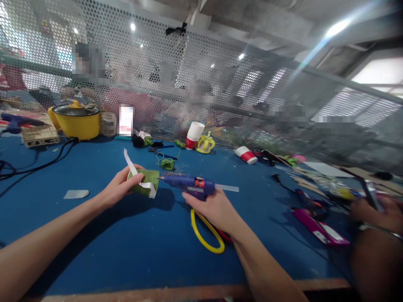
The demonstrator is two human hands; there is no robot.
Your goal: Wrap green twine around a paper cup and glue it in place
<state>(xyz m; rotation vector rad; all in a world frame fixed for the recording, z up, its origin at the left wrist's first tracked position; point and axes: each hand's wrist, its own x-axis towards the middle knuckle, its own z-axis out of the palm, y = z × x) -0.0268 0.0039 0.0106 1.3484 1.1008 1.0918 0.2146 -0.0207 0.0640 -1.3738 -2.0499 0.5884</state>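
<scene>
Green roll (145, 183) with white strip (137, 174), centre-left of frame, gripped in left hand (121, 186), long axis pointing right. Right hand (214, 207) clutches blue glue gun (189, 184), nozzle just right of roll, nearly touching. Yellow cord (204, 235) below.

Glue gun (189, 186) handle hidden inside the right hand (214, 208), yellow loop (206, 240) partly behind the wrist, another person's hand (378, 214) blurred at the right edge, clutter (317, 178) beside it too smeared to tell, blue tool (15, 123) cut off at left.
</scene>
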